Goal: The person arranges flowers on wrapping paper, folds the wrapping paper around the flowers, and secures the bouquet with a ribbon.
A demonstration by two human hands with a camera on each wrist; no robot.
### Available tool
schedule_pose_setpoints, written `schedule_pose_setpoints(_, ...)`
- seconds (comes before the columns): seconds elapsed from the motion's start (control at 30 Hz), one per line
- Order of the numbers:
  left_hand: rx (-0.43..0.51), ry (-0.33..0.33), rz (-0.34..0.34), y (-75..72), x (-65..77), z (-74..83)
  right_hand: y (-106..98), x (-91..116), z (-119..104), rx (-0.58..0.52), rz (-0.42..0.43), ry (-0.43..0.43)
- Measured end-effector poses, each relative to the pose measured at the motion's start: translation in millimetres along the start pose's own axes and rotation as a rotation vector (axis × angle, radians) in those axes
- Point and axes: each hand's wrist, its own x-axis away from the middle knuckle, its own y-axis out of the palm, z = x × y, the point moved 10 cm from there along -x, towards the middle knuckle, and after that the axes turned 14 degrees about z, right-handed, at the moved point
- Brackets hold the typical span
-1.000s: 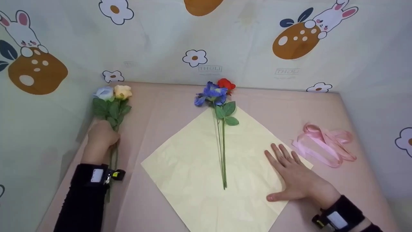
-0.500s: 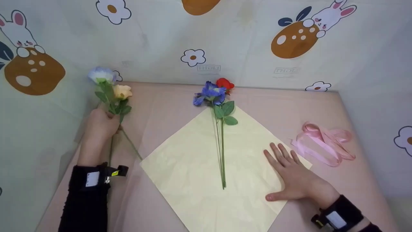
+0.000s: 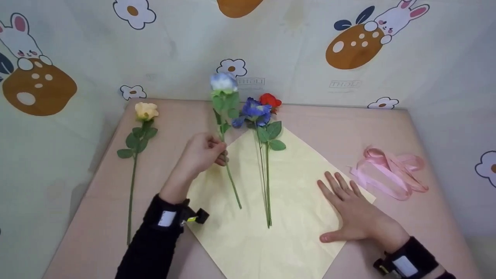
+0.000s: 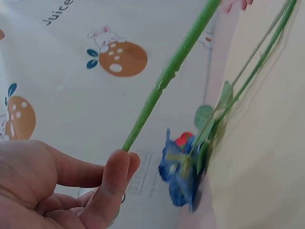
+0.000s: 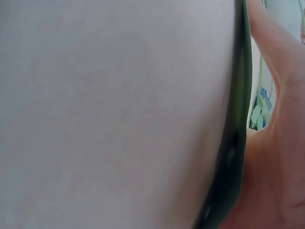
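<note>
Left hand [image 3: 205, 153] is pinching the pale-blue rose [image 3: 224, 102], bloom pointing to twelve, blue flower [image 3: 257, 111] lying at one; right hand [image 3: 354, 215] is resting spread.

Room at 1 and 6 o'clock, crowding from 10 to 12.
From the middle of the cream wrapping paper [image 3: 298, 193], tabletop [image 3: 325, 128] opens at 1, bare paper at 6. The blue iris [image 3: 256, 110] and red rose [image 3: 270, 101] block 12. The left hand [image 3: 205, 152], gripping the light-blue rose [image 3: 224, 102], obstructs 10 to 11; a lane separates it from the peach rose [image 3: 132, 140]. The spread right hand [image 3: 356, 217] bars 3, with pink ribbon [image 3: 395, 164] just beyond.
</note>
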Motion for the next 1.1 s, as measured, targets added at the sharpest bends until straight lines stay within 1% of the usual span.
schedule_pose_setpoints(0.07,0.006,0.008,-0.027,19.0,1.9,1.3,0.6,-0.3,-0.6,-0.004,0.003,-0.001)
schedule_pose_setpoints(0.17,-0.008,0.012,-0.058,42.2,4.0,3.9,0.4,-0.3,-1.2,-0.002,0.01,-0.004)
schedule_pose_setpoints(0.33,-0.06,0.057,-0.088,70.2,3.9,10.4,-0.1,0.1,-0.6,0.025,0.014,-0.001)
schedule_pose_setpoints(0.4,-0.087,0.081,-0.093,77.4,3.1,10.9,-0.4,0.5,-0.1,0.022,0.017,0.003)
schedule_pose_setpoints(0.5,-0.114,0.093,-0.1,84.8,2.2,8.7,-0.4,0.5,0.3,0.008,0.021,0.005)
schedule_pose_setpoints(0.67,-0.118,0.103,-0.101,96.4,1.1,7.1,-0.7,-0.2,-1.1,-0.001,0.025,-0.002)
schedule_pose_setpoints(0.83,-0.16,0.146,-0.101,113.0,-0.4,13.9,0.9,-0.1,-1.2,-0.008,0.018,-0.002)
schedule_pose_setpoints(1.0,-0.205,0.163,-0.117,132.6,-3.7,23.2,-1.6,0.8,-1.8,-0.012,0.03,-0.006)
schedule_pose_setpoints(1.1,-0.243,0.18,-0.117,142.4,-8.1,25.9,-2.7,0.9,-1.9,-0.01,0.036,-0.008)
